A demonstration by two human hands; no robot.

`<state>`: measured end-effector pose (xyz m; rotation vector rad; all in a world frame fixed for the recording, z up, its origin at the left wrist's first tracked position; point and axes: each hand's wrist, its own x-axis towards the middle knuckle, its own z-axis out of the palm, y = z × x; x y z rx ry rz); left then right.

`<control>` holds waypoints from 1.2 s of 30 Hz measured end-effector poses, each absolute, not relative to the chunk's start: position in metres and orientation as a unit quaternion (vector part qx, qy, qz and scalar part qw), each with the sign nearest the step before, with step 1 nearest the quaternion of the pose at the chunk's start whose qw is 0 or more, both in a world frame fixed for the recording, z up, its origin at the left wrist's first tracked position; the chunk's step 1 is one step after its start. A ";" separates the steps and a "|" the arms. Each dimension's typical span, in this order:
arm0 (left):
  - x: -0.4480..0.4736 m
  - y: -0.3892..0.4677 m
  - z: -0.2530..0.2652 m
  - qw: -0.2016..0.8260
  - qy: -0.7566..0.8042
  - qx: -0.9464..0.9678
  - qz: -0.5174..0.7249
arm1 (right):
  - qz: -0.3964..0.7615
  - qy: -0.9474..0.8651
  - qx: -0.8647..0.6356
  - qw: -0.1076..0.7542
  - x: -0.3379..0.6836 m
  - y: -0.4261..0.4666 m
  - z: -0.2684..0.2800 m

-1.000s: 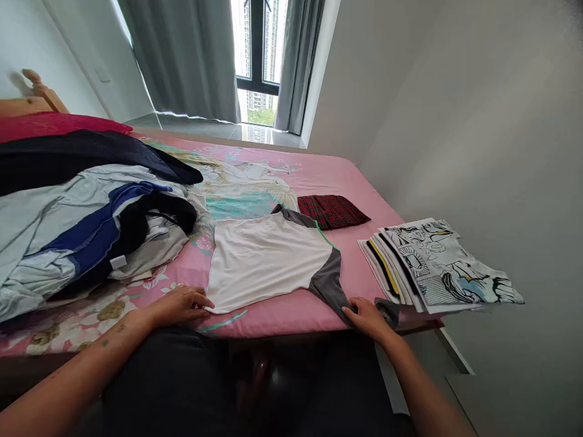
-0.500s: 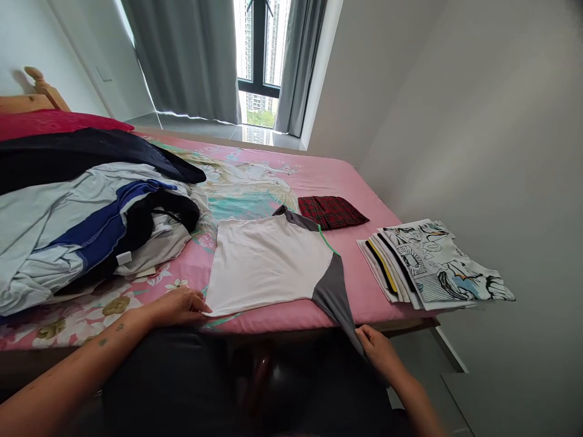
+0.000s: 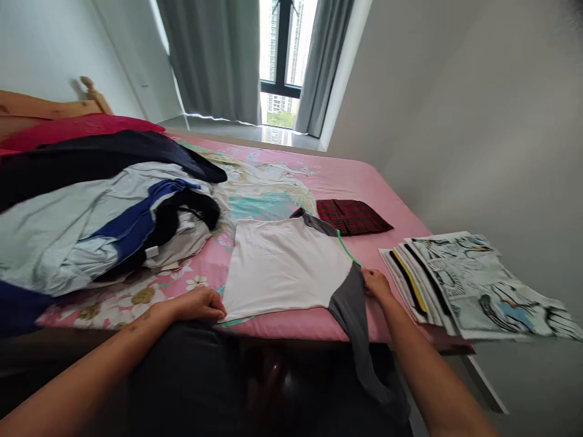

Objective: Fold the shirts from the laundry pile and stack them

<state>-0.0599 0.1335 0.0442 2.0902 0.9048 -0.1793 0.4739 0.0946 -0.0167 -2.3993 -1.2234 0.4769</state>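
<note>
A white T-shirt with grey sleeves and green neck trim lies spread flat at the bed's near edge. My left hand is closed on its near hem corner, at the left. At the shoulder by the green collar, my right hand pinches the grey fabric. The near grey sleeve hangs over the bed edge toward my lap, and the far sleeve is partly tucked behind the shirt.
On the left rises a heap of loose clothes. A folded red plaid garment lies beyond the shirt. To the right, a stack of folded clothes sits by the wall, overhanging the pink bed.
My right hand has let go of the hanging sleeve and moved up to the shoulder near the collar. My left hand stays at the hem. The view has shifted left.
</note>
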 end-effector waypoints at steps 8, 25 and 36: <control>-0.061 0.130 0.044 0.457 0.391 0.797 -0.061 | 0.100 -0.381 -0.902 0.175 0.483 0.119 -0.027; -0.052 0.124 0.045 0.293 0.518 0.790 -0.147 | 0.315 -0.672 -0.616 0.264 0.177 0.307 0.013; -0.054 0.134 0.030 0.336 0.479 0.792 -0.177 | 0.293 -0.674 -0.655 0.175 0.109 0.380 -0.033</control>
